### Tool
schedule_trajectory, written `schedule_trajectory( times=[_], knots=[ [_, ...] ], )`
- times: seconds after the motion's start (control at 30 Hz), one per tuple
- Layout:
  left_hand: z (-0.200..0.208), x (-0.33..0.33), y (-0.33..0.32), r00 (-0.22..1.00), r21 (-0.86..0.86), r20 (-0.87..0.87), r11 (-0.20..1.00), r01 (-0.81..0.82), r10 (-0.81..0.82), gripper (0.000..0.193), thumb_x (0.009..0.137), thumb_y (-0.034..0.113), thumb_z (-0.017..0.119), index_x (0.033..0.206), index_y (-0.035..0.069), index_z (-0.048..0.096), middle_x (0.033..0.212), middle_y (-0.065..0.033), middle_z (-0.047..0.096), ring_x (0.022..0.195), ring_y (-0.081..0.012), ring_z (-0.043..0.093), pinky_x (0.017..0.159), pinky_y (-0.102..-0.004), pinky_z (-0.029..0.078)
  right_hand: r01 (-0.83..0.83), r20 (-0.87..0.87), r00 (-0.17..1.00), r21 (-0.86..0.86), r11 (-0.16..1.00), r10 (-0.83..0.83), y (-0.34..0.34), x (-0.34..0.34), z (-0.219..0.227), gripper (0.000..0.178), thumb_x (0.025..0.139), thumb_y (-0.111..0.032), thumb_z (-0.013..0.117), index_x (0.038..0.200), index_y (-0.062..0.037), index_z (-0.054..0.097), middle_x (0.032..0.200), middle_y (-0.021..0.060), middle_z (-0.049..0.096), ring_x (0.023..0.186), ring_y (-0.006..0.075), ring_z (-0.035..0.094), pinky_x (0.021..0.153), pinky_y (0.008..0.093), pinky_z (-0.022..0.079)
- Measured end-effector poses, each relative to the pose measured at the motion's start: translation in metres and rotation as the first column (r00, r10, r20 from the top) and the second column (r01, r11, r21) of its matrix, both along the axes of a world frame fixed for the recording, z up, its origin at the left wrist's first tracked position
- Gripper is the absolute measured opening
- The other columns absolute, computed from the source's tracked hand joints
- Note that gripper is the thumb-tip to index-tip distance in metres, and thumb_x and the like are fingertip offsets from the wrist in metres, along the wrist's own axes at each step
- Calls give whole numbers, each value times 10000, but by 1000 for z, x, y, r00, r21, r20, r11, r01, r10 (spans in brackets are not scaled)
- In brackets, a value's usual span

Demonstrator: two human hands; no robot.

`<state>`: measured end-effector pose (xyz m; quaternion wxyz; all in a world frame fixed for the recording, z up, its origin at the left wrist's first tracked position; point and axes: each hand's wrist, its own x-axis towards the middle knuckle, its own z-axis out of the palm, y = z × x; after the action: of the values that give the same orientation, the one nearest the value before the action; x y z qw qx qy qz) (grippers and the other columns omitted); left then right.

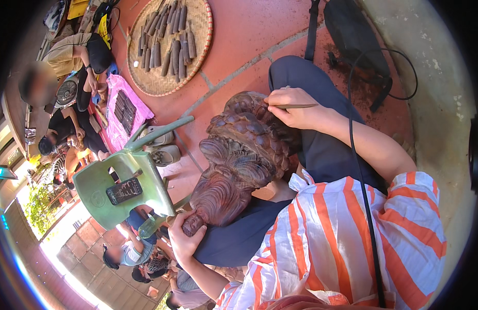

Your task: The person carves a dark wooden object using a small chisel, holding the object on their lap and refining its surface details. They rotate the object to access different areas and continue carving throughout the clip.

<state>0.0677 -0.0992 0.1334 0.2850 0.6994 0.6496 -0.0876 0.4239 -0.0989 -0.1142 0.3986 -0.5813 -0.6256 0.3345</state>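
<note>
Dark reddish-brown carved wood fills the middle of my view: a large wooden sculpture with scaled, curled relief [239, 155] lies across my lap, resting on the dark blue trousers [321, 150]. My left hand [186, 238] is wrapped around the narrow lower end of the carving, fingers curled shut on it from below. My right hand [295, 106] sits at the upper end, fingers pinched closed on a slim, pencil-like carving tool [295, 106] whose tip lies against the wood just beside the knuckles. The sleeves of my orange-and-white striped shirt [342, 232] run out along both arms, and a thin black cable [360, 170] crosses the right forearm.

Just left of the carving stands a pale green plastic stool [122, 181], tilted in my view, with a dark phone [124, 190] lying on its seat. Beyond it, on the red tiled floor [249, 36], a round woven bamboo tray [169, 44] holds a spread of dark wooden sticks, well apart from my hands. Near it, a pink plastic sheet [126, 111] carries more dark pieces. A black strapped bag [352, 36] lies on the floor past my knee. Other people sit along the left edge, one of them in a tan shirt [68, 54], busy over their own work.
</note>
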Motion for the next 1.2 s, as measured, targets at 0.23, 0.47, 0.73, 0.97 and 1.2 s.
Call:
schedule_trajectory(
  times=[0.23,0.47,0.73,0.97,1.2],
  knots=[
    [-1,-1,2,1000,-12,7,1000,-9,9,472,573,107,760,1012,-35,658,900,-119,685,851,-195,641,842,-318,492,-13,133,991,95,995,0,-3,-7,21,100,820,-184,696,817,-84,693,938,88,621,867,298,630,719,417,515],
    [0,-7,18,993,-2,27,994,111,-111,444,599,112,770,1009,-21,661,856,-150,692,820,-243,682,803,-332,516,-66,24,998,129,989,63,-2,3,-2,83,831,-175,693,848,-94,695,945,96,603,886,318,609,741,419,510],
    [5,3,32,995,-40,24,994,99,-98,434,597,101,765,996,-33,657,830,-145,700,777,-221,685,777,-329,525,-89,154,985,100,991,73,-6,0,14,89,818,-190,709,859,-112,703,995,100,589,921,312,590,730,418,507],
    [5,2,38,994,-42,40,993,107,-105,430,593,94,760,991,-33,660,837,-148,705,779,-216,686,779,-325,525,-150,142,982,165,975,127,0,7,-1,99,825,-169,690,864,-79,677,915,110,608,835,325,610,712,413,508],
    [6,1,37,994,-38,22,993,111,-110,430,595,98,757,994,-28,657,834,-148,704,776,-220,687,771,-327,525,-129,143,984,172,977,105,0,6,14,100,822,-171,693,851,-76,677,905,100,610,855,317,616,720,411,508]
  ],
)
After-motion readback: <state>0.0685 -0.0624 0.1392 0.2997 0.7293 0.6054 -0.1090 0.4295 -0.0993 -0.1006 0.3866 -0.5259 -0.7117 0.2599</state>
